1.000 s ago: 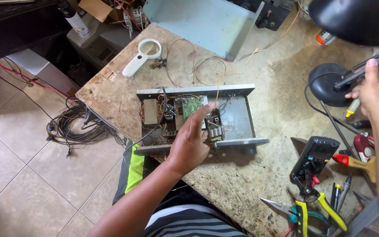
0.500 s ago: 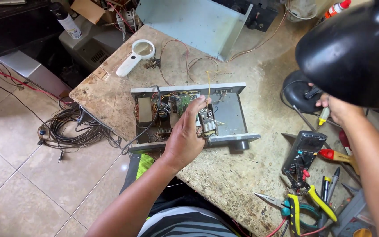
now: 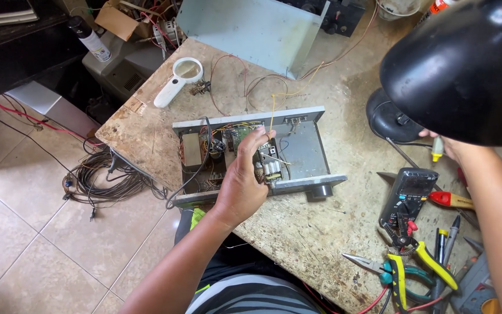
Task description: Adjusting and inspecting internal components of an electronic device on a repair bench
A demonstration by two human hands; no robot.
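Your left hand (image 3: 242, 186) still pinches the circuit board (image 3: 245, 139) inside the open chassis (image 3: 306, 145); the black lamp shade (image 3: 466, 70) now hides your right hand's (image 3: 457, 150) fingers

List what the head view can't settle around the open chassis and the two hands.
- Right hand: mostly hidden behind the black lamp shade; its grip cannot be seen.
- Left hand: fingertips reach into the open chassis and cover the parts beneath; whether they pinch anything is unclear.
- Circuit board parts: too small to identify.
- Pliers and nearby tools: cut off by the bottom and right edges.
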